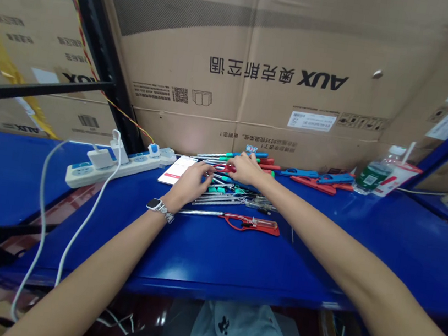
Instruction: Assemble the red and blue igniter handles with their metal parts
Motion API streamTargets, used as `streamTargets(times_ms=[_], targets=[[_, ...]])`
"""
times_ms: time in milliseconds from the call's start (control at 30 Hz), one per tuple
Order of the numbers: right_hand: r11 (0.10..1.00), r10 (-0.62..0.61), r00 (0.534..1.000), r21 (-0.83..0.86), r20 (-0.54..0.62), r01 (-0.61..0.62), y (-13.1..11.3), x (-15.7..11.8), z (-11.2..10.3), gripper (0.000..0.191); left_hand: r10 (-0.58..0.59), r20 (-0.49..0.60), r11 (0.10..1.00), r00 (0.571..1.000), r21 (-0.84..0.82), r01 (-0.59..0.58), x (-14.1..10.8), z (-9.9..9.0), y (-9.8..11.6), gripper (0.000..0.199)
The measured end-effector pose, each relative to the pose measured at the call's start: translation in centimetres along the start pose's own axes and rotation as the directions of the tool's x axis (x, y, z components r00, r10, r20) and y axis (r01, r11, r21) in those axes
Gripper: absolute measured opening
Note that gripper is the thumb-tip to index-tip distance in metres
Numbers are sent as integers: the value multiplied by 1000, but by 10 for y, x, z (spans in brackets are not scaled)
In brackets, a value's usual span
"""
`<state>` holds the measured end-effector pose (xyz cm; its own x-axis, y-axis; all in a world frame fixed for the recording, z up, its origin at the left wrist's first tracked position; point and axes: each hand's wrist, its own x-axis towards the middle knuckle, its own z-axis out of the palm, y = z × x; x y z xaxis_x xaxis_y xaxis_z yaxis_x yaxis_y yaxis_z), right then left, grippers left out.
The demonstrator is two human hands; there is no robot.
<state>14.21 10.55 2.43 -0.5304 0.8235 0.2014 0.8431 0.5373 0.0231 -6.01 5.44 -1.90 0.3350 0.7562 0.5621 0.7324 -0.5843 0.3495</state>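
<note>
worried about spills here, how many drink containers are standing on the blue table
2: a green-labelled bottle and a red-and-white cup with a straw, partly behind the bottle, both at the table's back right. Others could be hidden.

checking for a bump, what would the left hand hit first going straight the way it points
Probably the red piece by the right hand, though depth is unclear and the left hand may be touching it.
</note>
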Motion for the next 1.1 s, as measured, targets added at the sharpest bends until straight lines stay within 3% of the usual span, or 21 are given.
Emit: streamTargets(times_ms=[133, 267, 333, 467, 600, 767, 867, 967, 1100], targets=[[998, -48, 996, 30, -72, 50, 1, -1, -3, 24, 41, -56, 999, 998, 31, -39, -2, -10, -1, 20], [972, -57, 972, 209, -226, 106, 13, -39, -16, 26, 191, -149, 976, 970, 135, -172, -2, -21, 17, 35], [898, -39, 977, 422, -209, 126, 18, -69, -24, 27, 279, -120, 954, 953, 145, -261, -3, -25, 31, 44], [642, -2, 998, 765, -66, 51, 23, -123, -28, 33, 453, 39, 888, 891, 75, -454, -6, -21, 56, 47], [491, 78, 995, 871, -61, 15, 24, -145, -18, 36, 497, 72, 867, 865, -6, -498, -9, -13, 66, 37], [416, 111, 992, 910, -53, 2, 18, -150, -9, 38, 443, 74, 890, 894, -157, -428, -9, -11, 63, 39], [418, 115, 992, 908, -60, 6, 14, -154, -8, 46, 409, 130, 903, 903, -200, -380, -9, -13, 62, 40], [473, 110, 991, 881, -83, 21, 15, -156, -6, 40, 371, 180, 919, 911, -212, -332, -10, -13, 62, 42], [630, 104, 984, 775, -142, 46, 21, -155, -3, 30, 309, 182, 944, 933, -176, -278, -12, -8, 64, 42]])
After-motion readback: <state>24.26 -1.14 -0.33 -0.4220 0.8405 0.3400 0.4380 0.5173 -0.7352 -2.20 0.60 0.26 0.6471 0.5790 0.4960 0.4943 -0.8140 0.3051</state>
